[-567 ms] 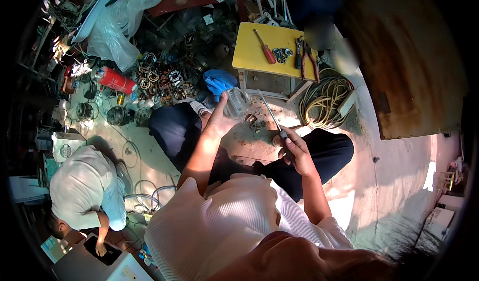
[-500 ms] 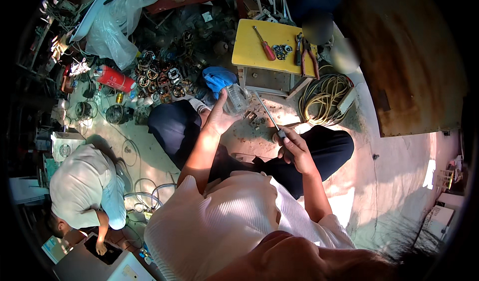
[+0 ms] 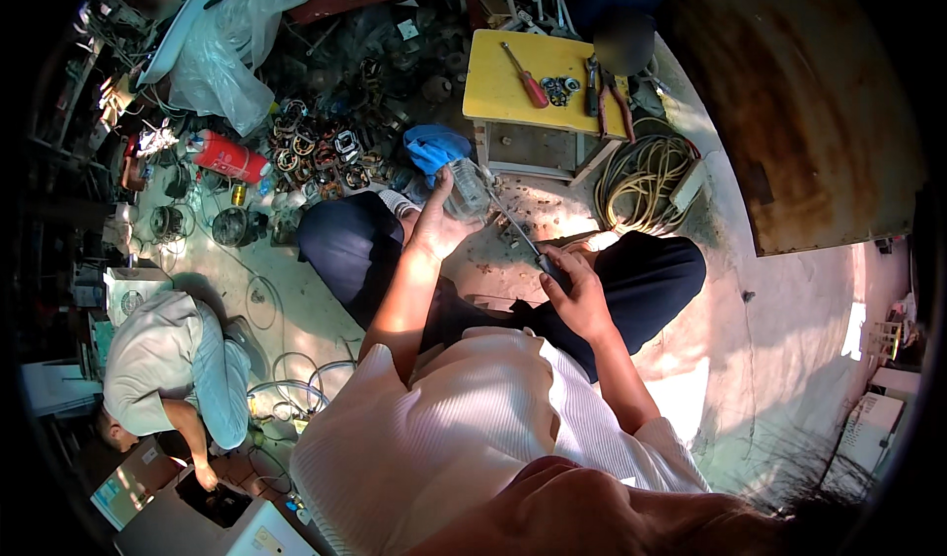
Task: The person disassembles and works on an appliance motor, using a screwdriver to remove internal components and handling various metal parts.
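My left hand is closed around a clear, ridged plastic container, thumb on its near left side. Crumpled blue material, cloth or plastic, sits against the container's far end; whether it is joined to it I cannot tell. In my right hand is a long screwdriver with a dark handle. Its thin metal shaft points up and left, and the tip meets or nearly meets the container's right side. What the container holds is too unclear to make out.
Ahead stands a small yellow table with a red-handled screwdriver, small rings and pliers. Coiled cable lies beside it. Motor windings and a red cylinder are left; a co-worker bends over a box.
My right hand has shifted slightly down, turning the screwdriver so its tip lies closer to the container. The left hand keeps its hold. The co-worker's arm has moved at the box.
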The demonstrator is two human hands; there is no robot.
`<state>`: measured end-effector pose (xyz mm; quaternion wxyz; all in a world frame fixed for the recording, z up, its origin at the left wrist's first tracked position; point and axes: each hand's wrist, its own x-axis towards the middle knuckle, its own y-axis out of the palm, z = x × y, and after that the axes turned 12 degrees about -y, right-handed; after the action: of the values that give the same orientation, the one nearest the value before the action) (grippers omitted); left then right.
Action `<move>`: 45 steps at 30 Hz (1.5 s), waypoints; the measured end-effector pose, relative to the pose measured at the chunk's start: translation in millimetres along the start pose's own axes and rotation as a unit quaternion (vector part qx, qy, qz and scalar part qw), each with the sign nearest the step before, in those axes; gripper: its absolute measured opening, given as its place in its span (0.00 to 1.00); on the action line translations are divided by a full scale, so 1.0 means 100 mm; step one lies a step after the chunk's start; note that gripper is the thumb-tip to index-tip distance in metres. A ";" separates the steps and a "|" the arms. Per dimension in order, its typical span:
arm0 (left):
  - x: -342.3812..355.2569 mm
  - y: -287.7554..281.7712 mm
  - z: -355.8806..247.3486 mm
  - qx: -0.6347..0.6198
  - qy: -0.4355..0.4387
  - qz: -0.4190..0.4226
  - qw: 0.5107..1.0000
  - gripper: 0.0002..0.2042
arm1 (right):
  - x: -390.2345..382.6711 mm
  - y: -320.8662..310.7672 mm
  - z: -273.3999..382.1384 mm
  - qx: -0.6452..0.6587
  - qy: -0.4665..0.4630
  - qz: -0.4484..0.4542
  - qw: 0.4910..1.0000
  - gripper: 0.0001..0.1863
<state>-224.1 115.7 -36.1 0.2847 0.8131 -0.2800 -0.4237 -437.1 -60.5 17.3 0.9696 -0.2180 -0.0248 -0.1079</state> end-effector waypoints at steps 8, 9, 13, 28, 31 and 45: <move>0.12 -0.20 0.09 -0.011 -0.032 -0.004 0.999 0.44 | -0.02 0.17 -0.15 0.111 -0.001 0.010 0.994 0.24; 0.12 -0.20 0.09 -0.007 -0.036 -0.005 0.999 0.45 | 0.00 0.17 -0.09 0.124 0.019 0.016 0.992 0.24; 0.07 -0.14 0.10 0.003 -0.049 -0.009 0.999 0.47 | 0.02 0.22 -0.13 0.161 0.068 0.031 0.984 0.24; 0.13 -0.10 0.19 -0.001 -0.076 -0.078 0.994 0.40 | 0.09 0.26 -0.05 0.270 0.151 0.060 0.949 0.26; 0.22 -0.11 0.22 0.016 -0.089 -0.120 0.989 0.41 | 0.18 0.29 -0.12 0.269 0.171 0.066 0.946 0.25; 0.70 -0.63 0.64 0.033 -0.145 -0.253 0.956 0.53 | 0.44 0.60 -0.64 0.218 0.269 0.076 0.935 0.26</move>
<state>-231.5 95.4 -147.5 0.0981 0.7961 -0.1174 -0.5855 -381.3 -44.1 -61.6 0.9692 0.0345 0.2303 -0.0805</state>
